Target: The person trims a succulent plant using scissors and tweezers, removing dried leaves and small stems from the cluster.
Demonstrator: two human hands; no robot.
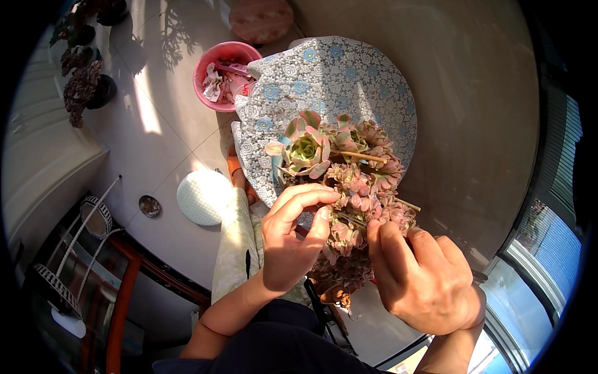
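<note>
A variegated pink and green succulent, with many crowded small rosettes, stands in front of me at the table's near edge. One large rosette with a green heart rises at its upper left. Thin wooden sticks poke out among the stems. My left hand is at the cluster's left side, thumb and forefinger apart, fingertips by the leaves. On the right, my right hand has its fingers curled and bunched against the lower right rosettes. Leaves hide what lies between those fingertips.
The round table wears a floral cloth. A pink basin with scraps stands beyond its left edge, near a round stool. Left on the floor are a pale round stool, a small metal bowl and potted plants.
</note>
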